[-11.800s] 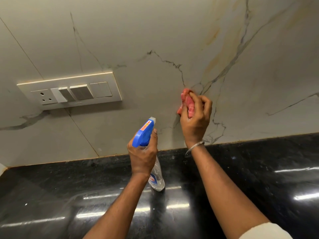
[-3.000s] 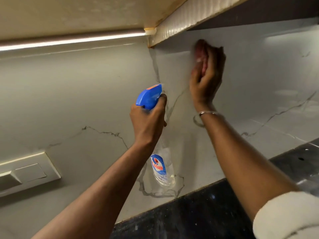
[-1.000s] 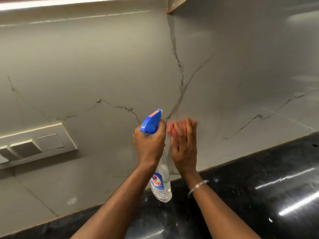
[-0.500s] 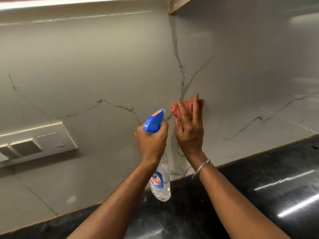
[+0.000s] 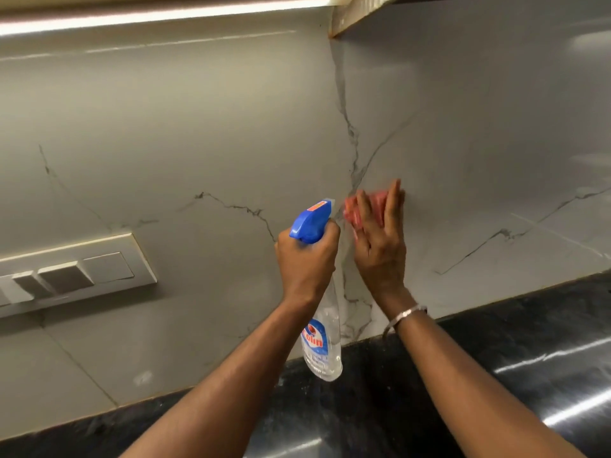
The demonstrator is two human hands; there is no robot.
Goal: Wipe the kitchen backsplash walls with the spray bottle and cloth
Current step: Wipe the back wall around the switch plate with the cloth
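Cloth [image 5: 353, 213]: red and bunched, pinned flat to the backsplash [image 5: 198, 127] just right of the corner seam [image 5: 345, 120]. Blurred, so outline unclear; seemingly longer side to side than up and down.
Right hand [image 5: 380, 249]: on top of the cloth, palm to the wall. Fingers [image 5: 395, 201] straight, slightly apart, pointing up, with cloth showing between and left of them.
Left hand [image 5: 307, 262]: just left of the right hand, wrapped round the neck of the spray bottle [image 5: 322, 345]. Blue nozzle aimed at the wall close to the cloth, clear body hanging down.
Nearer hand: right, already on the cloth; left taken up with the bottle.
Step, as judged: rubbing the patch beside the seam.
Room upward: bare wall as far as the cabinet edge [image 5: 344, 24].
Room rightward: a long open stretch of wall.
Room leftward: crowded by the nozzle; switch plate [image 5: 82, 276] well apart, further left.
Room downward: cut short by the black countertop [image 5: 512, 375] where it meets the wall.
Risk, as judged: knuckles knocking the nozzle on a leftward stroke.
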